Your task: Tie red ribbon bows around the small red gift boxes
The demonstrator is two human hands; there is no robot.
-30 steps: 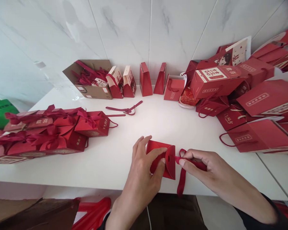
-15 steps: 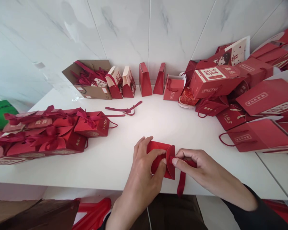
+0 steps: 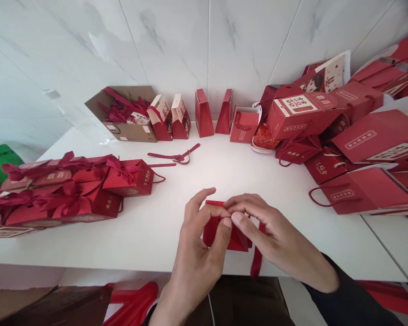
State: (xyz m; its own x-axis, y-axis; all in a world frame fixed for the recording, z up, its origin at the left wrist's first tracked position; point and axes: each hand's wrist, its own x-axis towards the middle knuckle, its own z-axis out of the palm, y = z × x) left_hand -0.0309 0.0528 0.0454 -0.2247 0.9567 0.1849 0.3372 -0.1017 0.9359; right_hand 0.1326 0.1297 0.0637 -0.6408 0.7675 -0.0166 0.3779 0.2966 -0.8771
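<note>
Box [image 3: 221, 231] sits at 6 o'clock by the table [image 3: 149, 226] edge, where I see my left hand [image 3: 197, 253] pinching its left side and my right hand [image 3: 275, 240] pinching its flap from 3 o'clock, the ribbon [image 3: 257, 260] hanging lengthwise toward 6.

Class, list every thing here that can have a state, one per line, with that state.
small red box, flaps folded over, pinched by left hand and right hand
ribbon, dangling over the table edge
cardboard carton, open, on its side
bowed boxes, closed, tied
loose ribbon, untied, lying flat
back bags, upright
</note>
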